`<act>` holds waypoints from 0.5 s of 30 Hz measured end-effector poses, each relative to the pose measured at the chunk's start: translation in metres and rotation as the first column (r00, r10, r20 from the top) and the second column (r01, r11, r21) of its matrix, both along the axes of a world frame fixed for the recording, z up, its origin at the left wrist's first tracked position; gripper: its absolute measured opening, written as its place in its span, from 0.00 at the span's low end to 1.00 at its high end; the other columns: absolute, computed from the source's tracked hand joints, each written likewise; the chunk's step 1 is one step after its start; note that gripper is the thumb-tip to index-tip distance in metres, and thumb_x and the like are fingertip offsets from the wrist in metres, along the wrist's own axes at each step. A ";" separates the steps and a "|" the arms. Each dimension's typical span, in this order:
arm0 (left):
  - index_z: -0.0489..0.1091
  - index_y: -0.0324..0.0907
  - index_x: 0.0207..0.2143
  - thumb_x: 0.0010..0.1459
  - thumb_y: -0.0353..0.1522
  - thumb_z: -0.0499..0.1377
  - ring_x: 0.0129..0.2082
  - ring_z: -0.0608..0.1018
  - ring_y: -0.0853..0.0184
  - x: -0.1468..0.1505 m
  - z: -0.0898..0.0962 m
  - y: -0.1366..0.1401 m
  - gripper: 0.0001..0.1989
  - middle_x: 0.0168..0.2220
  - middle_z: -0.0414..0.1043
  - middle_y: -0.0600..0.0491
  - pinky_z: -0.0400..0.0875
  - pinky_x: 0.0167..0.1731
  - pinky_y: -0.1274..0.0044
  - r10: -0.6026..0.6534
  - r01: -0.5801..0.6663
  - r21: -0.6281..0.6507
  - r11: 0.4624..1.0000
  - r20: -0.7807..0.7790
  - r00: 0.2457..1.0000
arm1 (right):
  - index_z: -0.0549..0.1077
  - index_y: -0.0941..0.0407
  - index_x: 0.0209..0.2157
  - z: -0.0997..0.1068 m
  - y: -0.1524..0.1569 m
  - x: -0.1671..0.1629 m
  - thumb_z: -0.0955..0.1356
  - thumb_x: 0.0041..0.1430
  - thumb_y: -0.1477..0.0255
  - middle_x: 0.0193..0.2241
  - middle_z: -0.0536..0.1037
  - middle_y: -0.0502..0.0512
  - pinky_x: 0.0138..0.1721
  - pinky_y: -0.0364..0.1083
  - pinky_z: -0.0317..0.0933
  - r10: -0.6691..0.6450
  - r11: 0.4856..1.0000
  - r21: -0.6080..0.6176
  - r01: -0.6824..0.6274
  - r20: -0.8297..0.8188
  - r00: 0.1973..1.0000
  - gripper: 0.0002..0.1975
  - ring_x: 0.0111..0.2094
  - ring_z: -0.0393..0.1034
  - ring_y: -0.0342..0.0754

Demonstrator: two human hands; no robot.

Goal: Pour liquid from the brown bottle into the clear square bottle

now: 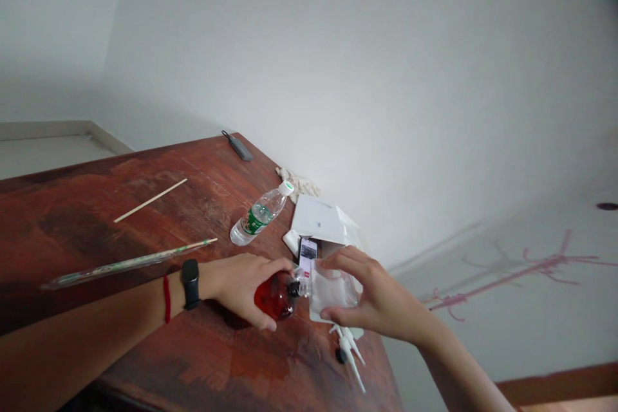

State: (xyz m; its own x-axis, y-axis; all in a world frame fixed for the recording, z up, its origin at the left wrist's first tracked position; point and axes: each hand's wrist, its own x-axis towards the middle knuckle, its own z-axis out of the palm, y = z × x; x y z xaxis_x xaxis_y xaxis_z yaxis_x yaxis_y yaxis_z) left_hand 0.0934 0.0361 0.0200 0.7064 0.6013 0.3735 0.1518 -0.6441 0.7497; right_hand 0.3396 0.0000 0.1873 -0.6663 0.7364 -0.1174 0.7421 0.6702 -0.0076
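My left hand (248, 286), with a dark watch and red cord at its wrist, is wrapped around a rounded bottle of red liquid (273, 299). A black part shows near the bottle's neck. In my right hand (367, 293) is a clear, square-sided plastic bottle (331, 291), gripped between thumb and fingers. It lies tilted on its side, its threaded neck pointing left at the red bottle's top. Whether the two necks touch, I cannot tell. Just below the clear bottle lie white pump or spray heads (350, 357) with a black cap beside them.
Beyond my hands on the reddish wooden table (203, 360) are a labelled water bottle (259, 215), a phone (308, 254), a white box (318, 217) and a crumpled cloth (299, 183). Wrapped chopsticks (130, 262), a single stick (150, 199) and a grey device (240, 148) lie further left.
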 end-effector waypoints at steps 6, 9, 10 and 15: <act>0.74 0.41 0.61 0.74 0.39 0.67 0.53 0.82 0.52 0.000 0.002 -0.002 0.19 0.60 0.76 0.45 0.83 0.51 0.58 0.004 -0.004 0.001 1.000 0.029 1.000 | 0.79 0.54 0.55 0.004 0.001 -0.005 0.81 0.57 0.60 0.48 0.84 0.63 0.52 0.62 0.73 -0.020 0.999 -0.028 0.021 0.025 0.999 0.27 0.48 0.79 0.62; 0.74 0.41 0.61 0.74 0.39 0.67 0.53 0.82 0.52 0.000 0.001 -0.002 0.19 0.60 0.76 0.45 0.83 0.51 0.59 0.012 -0.012 0.005 1.000 0.041 0.999 | 0.79 0.55 0.56 0.005 0.002 -0.007 0.81 0.57 0.61 0.49 0.84 0.64 0.52 0.62 0.72 -0.033 0.999 -0.040 0.033 0.022 0.999 0.28 0.49 0.79 0.63; 0.74 0.41 0.61 0.74 0.39 0.67 0.53 0.82 0.52 0.000 0.000 -0.001 0.19 0.60 0.76 0.45 0.83 0.51 0.59 0.014 -0.014 0.007 1.000 0.045 0.999 | 0.79 0.55 0.56 0.005 0.002 -0.008 0.81 0.57 0.61 0.49 0.84 0.64 0.53 0.62 0.72 -0.036 0.998 -0.042 0.037 0.022 0.999 0.28 0.49 0.79 0.63; 0.74 0.41 0.61 0.74 0.39 0.67 0.53 0.82 0.51 0.001 -0.005 0.001 0.19 0.60 0.76 0.46 0.83 0.51 0.59 0.038 -0.039 0.024 0.999 0.070 0.997 | 0.79 0.56 0.56 0.008 0.002 -0.013 0.81 0.56 0.64 0.49 0.84 0.64 0.53 0.63 0.72 -0.057 0.997 -0.058 0.059 0.038 0.998 0.27 0.49 0.79 0.63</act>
